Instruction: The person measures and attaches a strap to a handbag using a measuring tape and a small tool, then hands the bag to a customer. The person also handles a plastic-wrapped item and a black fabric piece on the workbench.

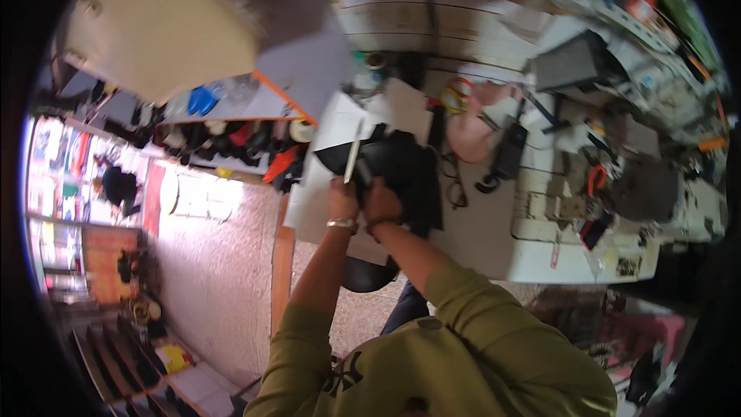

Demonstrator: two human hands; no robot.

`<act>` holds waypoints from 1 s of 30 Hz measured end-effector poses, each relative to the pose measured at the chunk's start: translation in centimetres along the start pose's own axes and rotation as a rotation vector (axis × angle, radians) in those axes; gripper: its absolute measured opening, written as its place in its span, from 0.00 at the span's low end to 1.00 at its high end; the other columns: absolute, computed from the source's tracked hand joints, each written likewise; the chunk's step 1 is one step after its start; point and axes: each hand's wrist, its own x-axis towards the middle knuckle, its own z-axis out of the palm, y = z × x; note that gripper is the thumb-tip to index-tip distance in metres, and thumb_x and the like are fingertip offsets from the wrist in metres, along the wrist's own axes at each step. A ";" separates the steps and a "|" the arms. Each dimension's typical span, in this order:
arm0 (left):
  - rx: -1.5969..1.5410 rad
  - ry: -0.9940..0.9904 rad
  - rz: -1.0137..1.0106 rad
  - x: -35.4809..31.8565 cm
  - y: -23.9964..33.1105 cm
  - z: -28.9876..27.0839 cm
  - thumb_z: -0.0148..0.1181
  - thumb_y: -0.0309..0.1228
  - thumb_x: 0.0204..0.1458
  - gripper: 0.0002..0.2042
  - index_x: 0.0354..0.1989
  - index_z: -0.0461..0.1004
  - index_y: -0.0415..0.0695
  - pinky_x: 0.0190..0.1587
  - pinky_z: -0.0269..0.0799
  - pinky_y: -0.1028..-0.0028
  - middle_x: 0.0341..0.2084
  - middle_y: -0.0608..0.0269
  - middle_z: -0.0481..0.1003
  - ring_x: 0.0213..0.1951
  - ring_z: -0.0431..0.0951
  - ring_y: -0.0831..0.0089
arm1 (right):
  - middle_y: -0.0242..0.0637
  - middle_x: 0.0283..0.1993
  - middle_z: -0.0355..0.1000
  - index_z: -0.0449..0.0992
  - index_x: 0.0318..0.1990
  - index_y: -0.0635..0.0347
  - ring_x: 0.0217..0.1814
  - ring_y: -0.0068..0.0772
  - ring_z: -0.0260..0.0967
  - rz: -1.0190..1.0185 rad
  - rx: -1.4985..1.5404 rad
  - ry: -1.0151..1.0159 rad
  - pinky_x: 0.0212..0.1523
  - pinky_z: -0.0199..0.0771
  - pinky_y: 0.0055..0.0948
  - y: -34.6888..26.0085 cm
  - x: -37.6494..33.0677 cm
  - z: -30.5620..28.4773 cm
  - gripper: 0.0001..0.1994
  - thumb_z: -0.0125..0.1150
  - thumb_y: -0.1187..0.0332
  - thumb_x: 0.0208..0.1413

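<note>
Both my hands are close together over a black piece of fabric or leather (397,166) on the work table. My left hand (342,201), with a bracelet at its wrist, is closed around the lower end of a long, thin, pale strip (353,156) that points away from me. Right beside it, my right hand (381,202) is closed; a short greyish piece (365,171) shows at its fingertips, too blurred to name. White sheets (337,120) lie under and beyond the black material.
Eyeglasses (454,185) and yellow-and-red-handled scissors (457,96) lie to the right, near a pinkish piece of material (472,130). A sewing machine (648,185) stands among clutter farther right. A shelf of shoes (239,139) is at the left; a person (121,188) is far left.
</note>
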 end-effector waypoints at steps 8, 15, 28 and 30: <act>-0.939 0.164 -0.214 -2.6 2.1 0.0 0.51 0.31 0.58 0.08 0.40 0.72 0.39 0.30 0.70 0.76 0.28 0.64 0.74 0.28 0.73 0.76 | 0.51 0.32 0.73 0.73 0.33 0.63 0.36 0.51 0.72 -0.094 0.562 -0.130 0.35 0.71 0.42 -0.6 -0.7 0.5 0.13 0.59 0.60 0.50; -1.093 -0.090 -0.231 -8.9 10.2 -1.6 0.47 0.33 0.59 0.10 0.40 0.74 0.43 0.25 0.63 0.81 0.27 0.67 0.72 0.24 0.68 0.82 | 0.42 0.26 0.71 0.71 0.32 0.63 0.28 0.30 0.70 -0.223 0.612 -0.196 0.29 0.69 0.32 5.5 -4.6 -6.3 0.13 0.58 0.60 0.54; -0.179 -0.989 -0.172 -17.0 21.1 18.6 0.48 0.34 0.58 0.12 0.40 0.67 0.37 0.24 0.72 0.66 0.28 0.49 0.75 0.24 0.76 0.64 | 0.36 0.18 0.64 0.67 0.30 0.64 0.10 0.24 0.54 0.486 0.992 0.558 0.10 0.51 0.29 40.3 -12.6 -31.2 0.06 0.53 0.72 0.55; -0.068 -0.911 -0.103 -15.2 24.6 22.3 0.48 0.32 0.59 0.11 0.45 0.65 0.38 0.25 0.72 0.66 0.28 0.52 0.75 0.24 0.76 0.66 | 0.39 0.19 0.67 0.68 0.33 0.63 0.12 0.31 0.60 0.469 0.897 0.478 0.12 0.57 0.31 42.5 -7.9 -35.0 0.03 0.54 0.74 0.53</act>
